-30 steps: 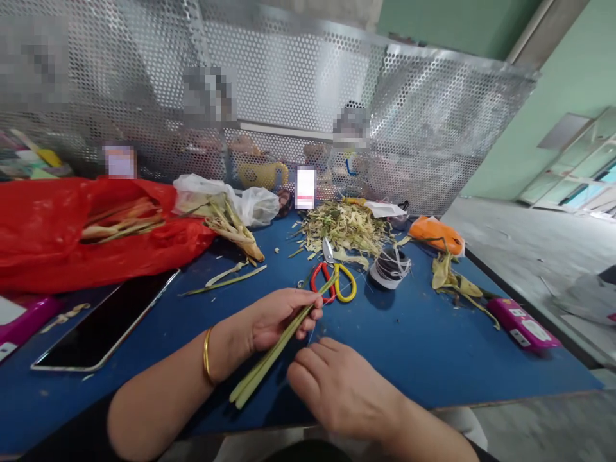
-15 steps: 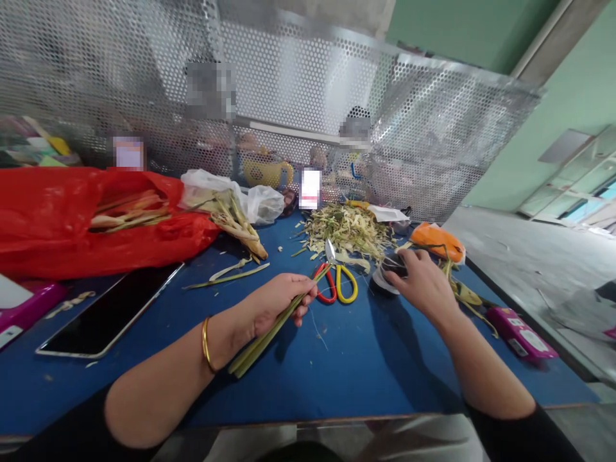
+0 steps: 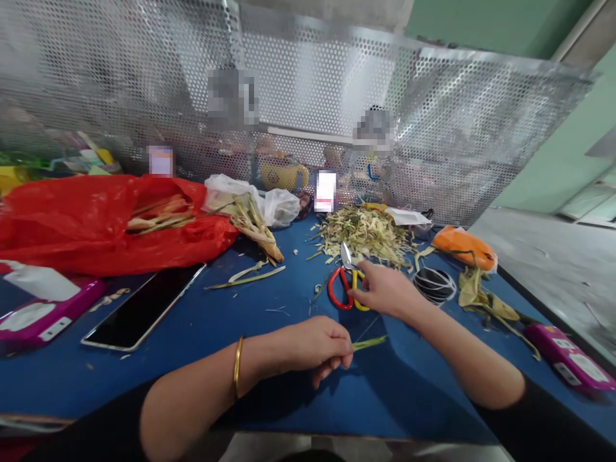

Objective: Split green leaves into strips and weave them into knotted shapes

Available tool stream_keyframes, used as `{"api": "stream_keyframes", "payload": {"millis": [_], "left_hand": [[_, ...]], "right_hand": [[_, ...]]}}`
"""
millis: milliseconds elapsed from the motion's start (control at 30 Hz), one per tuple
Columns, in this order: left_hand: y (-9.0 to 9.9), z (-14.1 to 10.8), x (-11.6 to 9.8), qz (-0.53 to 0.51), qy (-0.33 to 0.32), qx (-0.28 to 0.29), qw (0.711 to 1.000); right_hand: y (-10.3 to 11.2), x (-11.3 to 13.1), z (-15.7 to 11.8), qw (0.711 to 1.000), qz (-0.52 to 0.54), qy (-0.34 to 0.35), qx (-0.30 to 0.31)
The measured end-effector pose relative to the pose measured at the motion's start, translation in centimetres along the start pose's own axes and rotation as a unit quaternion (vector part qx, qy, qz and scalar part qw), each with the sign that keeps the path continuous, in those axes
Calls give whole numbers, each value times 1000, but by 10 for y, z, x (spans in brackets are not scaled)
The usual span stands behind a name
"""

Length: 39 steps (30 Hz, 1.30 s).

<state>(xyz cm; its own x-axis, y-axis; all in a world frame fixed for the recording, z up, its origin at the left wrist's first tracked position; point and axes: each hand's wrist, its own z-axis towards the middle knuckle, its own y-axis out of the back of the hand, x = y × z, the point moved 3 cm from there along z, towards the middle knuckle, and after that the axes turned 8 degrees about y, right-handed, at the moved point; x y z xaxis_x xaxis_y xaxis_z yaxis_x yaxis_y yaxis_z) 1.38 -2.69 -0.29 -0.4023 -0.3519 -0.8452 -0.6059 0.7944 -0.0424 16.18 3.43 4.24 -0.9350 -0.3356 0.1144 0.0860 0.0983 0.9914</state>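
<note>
1. Work already done shows as a loose heap of shredded husk point(image 3: 363, 234), spread towards the far edge of the blue bench point(image 3: 269, 317).
2. Still whole, by the look of them, are the long husks point(image 3: 161, 215) in the open mouth of the red plastic bag point(image 3: 62, 221), at the bench's far left. More material, the husk bunch point(image 3: 257, 234), spills from a white plastic bag point(image 3: 279, 206).
3. The green stalks point(image 3: 369, 344) are gathered but not laid down; their narrow tips point right, above the bench between its middle and near edge. They look slender, pale green and slightly frayed at the ends, with the rest hidden by the fingers. A fine thread point(image 3: 368, 326) shows just beside the tips.
4. The left hand point(image 3: 317, 346) is closed around the stalks, knuckles up.
5. The right hand point(image 3: 387, 289) reaches to the scissors point(image 3: 341, 290), its fingertips at the yellow handle; whether it grips them or only touches, I cannot tell from this angle. The red handle is free, and the blades point at the shredded heap.
6. The thread spool point(image 3: 434, 285), dark with white strands around it, sits near the right edge, beyond the right forearm.
</note>
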Motion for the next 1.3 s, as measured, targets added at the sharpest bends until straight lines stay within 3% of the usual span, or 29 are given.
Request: {"api": "stream_keyframes", "payload": {"millis": [67, 167, 333, 433, 500, 567, 633, 700, 800, 867, 967, 1133, 1200, 1300], "left_hand": [[0, 3, 2, -1, 6, -2, 1000], [1, 6, 3, 1, 20, -6, 1000], [2, 8, 3, -1, 29, 1, 1000], [2, 10, 5, 0, 33, 15, 999], [3, 10, 5, 4, 36, 21, 999], [3, 9, 5, 13, 45, 22, 999], [3, 8, 3, 23, 50, 24, 998], [3, 6, 0, 36, 51, 24, 998], [3, 4, -4, 62, 64, 16, 996], [2, 4, -5, 73, 77, 23, 994], [2, 4, -4, 75, 75, 35, 994], [4, 5, 1, 58, 35, 30, 997], [4, 6, 3, 43, 36, 30, 998], [4, 6, 5, 35, 39, 33, 998]], "right_hand": [[-15, 7, 18, 999, 6, -24, 36], [-25, 5, 35, 997, 36, -53, 42], [-11, -11, 31, 981, 162, -96, 33], [9, -11, 17, 952, 294, -85, 5], [21, -3, 8, 898, 435, -62, -34], [26, 16, 6, 882, 470, -21, 9], [23, 44, 9, 893, 443, 45, 68], [16, 73, 19, 914, 380, 114, 87], [3, 105, 35, 956, 202, 203, 67], [-3, 111, 41, 958, 131, 245, 70], [-1, 91, 41, 944, 129, 270, 138], [34, 10, 43, 946, 139, 175, 237], [52, -21, 47, 972, 72, 104, 199], [76, -50, 48, 994, -61, 2, 86]]}}
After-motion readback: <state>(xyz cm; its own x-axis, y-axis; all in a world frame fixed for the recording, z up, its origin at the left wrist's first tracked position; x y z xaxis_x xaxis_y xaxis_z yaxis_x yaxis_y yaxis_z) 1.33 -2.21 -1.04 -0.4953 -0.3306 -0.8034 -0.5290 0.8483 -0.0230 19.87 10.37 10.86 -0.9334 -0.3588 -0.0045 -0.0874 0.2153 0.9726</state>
